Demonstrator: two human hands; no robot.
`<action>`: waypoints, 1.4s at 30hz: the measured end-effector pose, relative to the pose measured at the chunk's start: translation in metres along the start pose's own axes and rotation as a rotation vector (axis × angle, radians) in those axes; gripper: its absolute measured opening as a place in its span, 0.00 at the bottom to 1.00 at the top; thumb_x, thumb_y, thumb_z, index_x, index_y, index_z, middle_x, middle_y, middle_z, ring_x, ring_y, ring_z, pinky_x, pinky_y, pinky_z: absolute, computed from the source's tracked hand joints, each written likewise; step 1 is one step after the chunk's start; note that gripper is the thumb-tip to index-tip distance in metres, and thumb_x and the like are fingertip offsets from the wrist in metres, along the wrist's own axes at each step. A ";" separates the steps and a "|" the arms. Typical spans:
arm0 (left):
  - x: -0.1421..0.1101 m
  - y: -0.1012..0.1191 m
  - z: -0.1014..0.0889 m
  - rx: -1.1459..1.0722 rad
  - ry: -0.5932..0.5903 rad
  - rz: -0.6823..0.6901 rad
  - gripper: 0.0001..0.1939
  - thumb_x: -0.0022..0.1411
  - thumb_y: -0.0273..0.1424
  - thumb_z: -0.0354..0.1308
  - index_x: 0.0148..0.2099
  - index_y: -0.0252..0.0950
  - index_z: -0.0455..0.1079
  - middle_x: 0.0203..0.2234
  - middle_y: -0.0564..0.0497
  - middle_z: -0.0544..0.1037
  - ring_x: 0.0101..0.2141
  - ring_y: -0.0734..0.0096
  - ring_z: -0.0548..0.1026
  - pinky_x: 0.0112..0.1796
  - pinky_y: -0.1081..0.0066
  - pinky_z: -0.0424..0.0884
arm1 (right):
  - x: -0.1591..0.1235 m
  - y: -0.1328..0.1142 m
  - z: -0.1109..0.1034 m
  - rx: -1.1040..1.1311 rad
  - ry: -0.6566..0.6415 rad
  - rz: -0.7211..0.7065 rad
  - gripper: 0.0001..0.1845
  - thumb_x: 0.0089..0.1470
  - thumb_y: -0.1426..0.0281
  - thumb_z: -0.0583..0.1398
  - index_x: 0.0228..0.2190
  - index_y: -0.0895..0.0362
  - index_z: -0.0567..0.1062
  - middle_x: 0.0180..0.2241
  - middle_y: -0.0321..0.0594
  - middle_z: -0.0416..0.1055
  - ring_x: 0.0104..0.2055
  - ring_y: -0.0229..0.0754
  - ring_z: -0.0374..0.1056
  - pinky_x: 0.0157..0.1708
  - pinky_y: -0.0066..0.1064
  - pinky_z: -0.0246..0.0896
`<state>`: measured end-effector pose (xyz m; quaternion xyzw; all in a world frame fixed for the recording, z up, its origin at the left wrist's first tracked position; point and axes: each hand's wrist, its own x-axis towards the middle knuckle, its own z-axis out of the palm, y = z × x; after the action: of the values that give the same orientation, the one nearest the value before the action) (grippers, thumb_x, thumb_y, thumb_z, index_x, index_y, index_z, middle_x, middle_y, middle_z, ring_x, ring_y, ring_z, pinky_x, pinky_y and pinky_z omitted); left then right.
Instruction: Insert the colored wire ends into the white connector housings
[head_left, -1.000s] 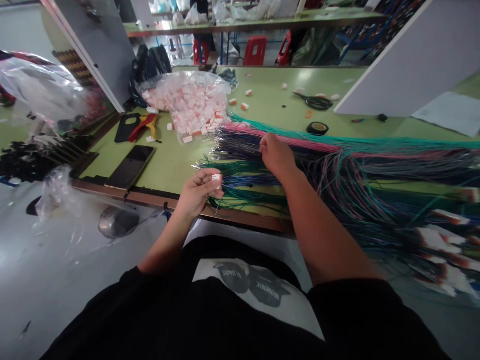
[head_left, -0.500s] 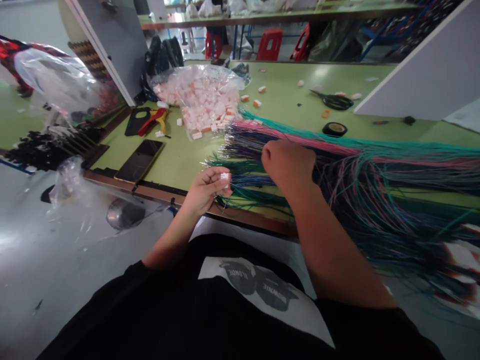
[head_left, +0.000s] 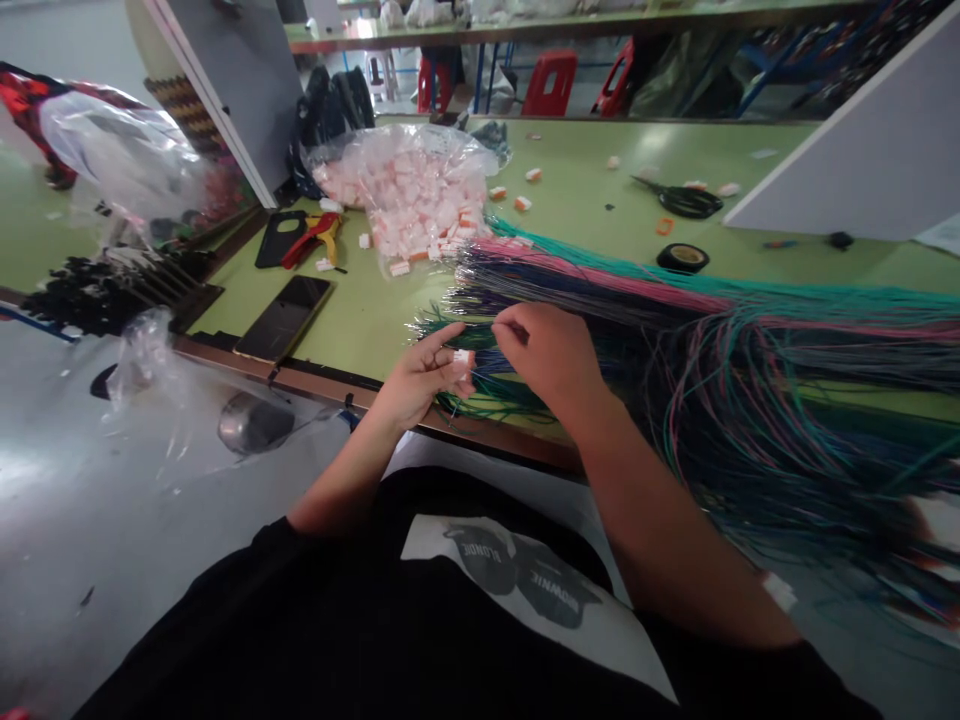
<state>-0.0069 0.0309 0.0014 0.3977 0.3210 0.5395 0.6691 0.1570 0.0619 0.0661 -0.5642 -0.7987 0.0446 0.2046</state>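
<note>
Between the thumb and fingers of my left hand (head_left: 420,380) is a small white-and-orange connector housing (head_left: 463,357), with its index finger stretched out above it. My right hand (head_left: 551,350) is just to the right, thumb and index finger pinched together over the wires. Whatever thin thing sits in that pinch is too small to make out. Beneath and beyond both hands lie long bundles of wires (head_left: 645,285) in teal, pink, grey and dark colours, their bare metal ends pointing left. Green wires (head_left: 517,395) lie close to the table's front edge, under the hands.
A clear bag of connector housings (head_left: 420,195) lies behind my hands. To the left are a phone (head_left: 285,320), red-yellow pliers (head_left: 311,240) and a black case (head_left: 279,240). Scissors (head_left: 686,200) and black tape (head_left: 682,258) lie at the back right, near a grey panel (head_left: 847,130).
My right hand has come down and left from the wire bundle, close to my left hand. My left index finger has lifted off the connector housing. The view has shifted slightly.
</note>
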 end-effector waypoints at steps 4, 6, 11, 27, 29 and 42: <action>-0.001 0.002 0.002 0.007 -0.020 -0.005 0.30 0.44 0.35 0.74 0.48 0.35 0.68 0.24 0.59 0.78 0.21 0.77 0.77 0.27 0.76 0.73 | -0.002 0.001 0.004 0.073 0.019 -0.052 0.10 0.54 0.74 0.53 0.29 0.55 0.75 0.30 0.42 0.74 0.33 0.42 0.65 0.34 0.31 0.54; -0.001 0.002 0.003 0.019 -0.027 0.006 0.26 0.45 0.36 0.74 0.44 0.35 0.68 0.22 0.60 0.77 0.21 0.77 0.77 0.26 0.76 0.73 | -0.003 0.000 0.006 0.055 -0.005 -0.057 0.11 0.54 0.74 0.52 0.27 0.55 0.74 0.30 0.42 0.74 0.33 0.42 0.65 0.31 0.31 0.52; -0.002 0.002 0.004 0.047 -0.032 0.026 0.23 0.48 0.36 0.73 0.42 0.36 0.67 0.22 0.60 0.76 0.21 0.78 0.77 0.26 0.78 0.72 | -0.006 -0.003 0.011 0.062 -0.003 -0.002 0.10 0.52 0.74 0.53 0.25 0.56 0.73 0.29 0.42 0.72 0.31 0.41 0.64 0.29 0.31 0.50; 0.001 -0.004 -0.004 0.009 -0.056 0.044 0.21 0.48 0.35 0.72 0.42 0.35 0.69 0.26 0.56 0.77 0.25 0.76 0.77 0.31 0.74 0.75 | -0.030 0.005 0.011 0.344 0.077 -0.147 0.07 0.48 0.72 0.55 0.22 0.54 0.71 0.23 0.36 0.69 0.26 0.37 0.62 0.30 0.28 0.55; 0.001 -0.004 -0.004 0.007 -0.043 0.043 0.22 0.48 0.35 0.72 0.42 0.35 0.69 0.26 0.56 0.77 0.24 0.77 0.77 0.30 0.74 0.75 | -0.030 0.004 0.013 0.305 0.072 -0.146 0.07 0.49 0.72 0.55 0.22 0.54 0.71 0.23 0.36 0.68 0.27 0.38 0.62 0.31 0.29 0.55; 0.001 -0.004 -0.005 0.028 -0.028 0.037 0.22 0.46 0.37 0.74 0.40 0.34 0.70 0.24 0.55 0.78 0.24 0.76 0.77 0.29 0.75 0.75 | -0.032 -0.001 0.024 0.214 0.031 -0.181 0.10 0.52 0.72 0.53 0.20 0.54 0.69 0.22 0.37 0.66 0.29 0.39 0.61 0.31 0.29 0.51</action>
<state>-0.0088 0.0328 -0.0046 0.4203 0.3115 0.5416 0.6580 0.1561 0.0362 0.0355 -0.4654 -0.8338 0.1023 0.2789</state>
